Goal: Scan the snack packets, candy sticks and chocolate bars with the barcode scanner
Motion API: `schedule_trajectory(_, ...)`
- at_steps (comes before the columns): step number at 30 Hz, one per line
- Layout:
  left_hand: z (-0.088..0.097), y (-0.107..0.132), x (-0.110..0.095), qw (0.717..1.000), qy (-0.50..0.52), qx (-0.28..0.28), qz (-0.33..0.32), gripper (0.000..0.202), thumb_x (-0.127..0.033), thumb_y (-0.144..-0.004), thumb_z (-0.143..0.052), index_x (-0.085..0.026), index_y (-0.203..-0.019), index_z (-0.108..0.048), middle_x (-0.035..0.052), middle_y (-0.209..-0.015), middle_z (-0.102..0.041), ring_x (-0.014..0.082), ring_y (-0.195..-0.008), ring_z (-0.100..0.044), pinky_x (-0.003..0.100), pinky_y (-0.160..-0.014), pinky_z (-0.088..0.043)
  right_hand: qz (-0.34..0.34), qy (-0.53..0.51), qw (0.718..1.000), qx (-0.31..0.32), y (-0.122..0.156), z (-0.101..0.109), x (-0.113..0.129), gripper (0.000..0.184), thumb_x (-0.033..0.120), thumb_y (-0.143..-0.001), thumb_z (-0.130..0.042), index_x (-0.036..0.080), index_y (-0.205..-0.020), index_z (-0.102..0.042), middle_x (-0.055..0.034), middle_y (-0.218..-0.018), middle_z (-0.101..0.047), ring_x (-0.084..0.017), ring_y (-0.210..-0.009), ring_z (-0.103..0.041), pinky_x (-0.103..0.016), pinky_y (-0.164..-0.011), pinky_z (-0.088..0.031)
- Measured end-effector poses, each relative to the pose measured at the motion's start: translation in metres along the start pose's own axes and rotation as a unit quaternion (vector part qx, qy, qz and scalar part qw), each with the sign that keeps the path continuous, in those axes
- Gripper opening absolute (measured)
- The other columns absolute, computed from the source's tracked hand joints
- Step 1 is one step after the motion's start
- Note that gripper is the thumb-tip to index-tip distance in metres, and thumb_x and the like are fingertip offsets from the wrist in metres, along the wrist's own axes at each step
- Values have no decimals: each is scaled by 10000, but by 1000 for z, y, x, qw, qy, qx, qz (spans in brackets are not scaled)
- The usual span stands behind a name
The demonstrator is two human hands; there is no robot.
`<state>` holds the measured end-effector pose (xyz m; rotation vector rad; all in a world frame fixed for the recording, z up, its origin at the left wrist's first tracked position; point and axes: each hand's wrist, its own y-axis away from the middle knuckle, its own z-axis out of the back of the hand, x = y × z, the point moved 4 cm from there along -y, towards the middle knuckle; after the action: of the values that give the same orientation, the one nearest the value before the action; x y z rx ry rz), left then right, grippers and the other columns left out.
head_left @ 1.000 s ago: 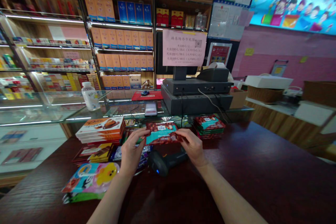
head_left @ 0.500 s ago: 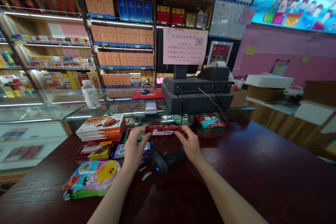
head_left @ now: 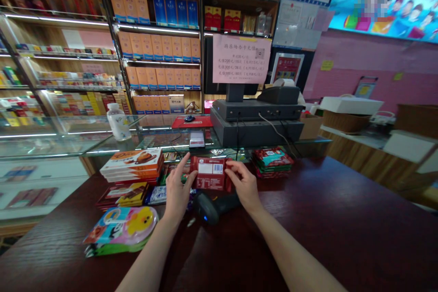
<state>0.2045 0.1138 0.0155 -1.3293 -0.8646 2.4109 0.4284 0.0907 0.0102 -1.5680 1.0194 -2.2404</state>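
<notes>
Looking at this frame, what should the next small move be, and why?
Probably tilt the red packet so its barcode faces the handheld scanner. The barcode side is turned upward, held between the left hand and right hand, while the scanner lies on the counter just below them.

I cannot read the tiny print on the pink paper notice (head_left: 241, 58) or the white label on the red foil packet (head_left: 212, 183); a pixelated blur hides part of the bright cartoon wall poster (head_left: 371, 3), cut off by the frame's edge.
</notes>
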Motion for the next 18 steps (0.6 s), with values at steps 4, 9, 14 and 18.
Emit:
schedule_trajectory(4, 2, -1, 0, 999, -31, -10, -20, 478, -328, -904, -588, -297, -1381, -560, 42, -976, -715, 224, -956, -617, 401, -917, -465, 22, 27, 999, 34, -1, 0, -1, 255, 329, -939, -591, 228, -1135, -718, -52, -969, -702, -188, -847, -653, -303, -757, -517)
schedule_trajectory(9, 5, -2, 2, 999, -39, -14, -24, 425, -320, -927, -553, -281, -1347, -601, 63, -1042, -720, 240, -995, -594, 418, -918, -469, 120, 70, 983, 119, -1, -4, 3, 554, 342, -879, -701, 268, -1406, -549, -87, -1230, -657, -250, -1110, -606, -404, -958, -513)
schedule_trajectory(14, 5, -4, 6, 998, -53, -7, -29, 425, -337, -949, -516, -258, -1360, -592, 78, -1043, -712, 251, -989, -575, 428, -910, -467, 189, 164, 953, 171, 2, -9, 1, 853, 263, -841, -743, 282, -1561, -285, -118, -1393, -558, -297, -1258, -512, -510, -1067, -439)
schedule_trajectory(18, 5, -5, 5, 995, -76, 18, -68, 468, -380, -957, -510, -280, -1413, -529, 69, -1064, -694, 246, -1022, -568, 450, -965, -441, 202, 218, 939, 174, 2, -7, 1, 915, 253, -850, -725, 273, -1589, -185, -134, -1393, -546, -315, -1252, -511, -529, -1041, -454)
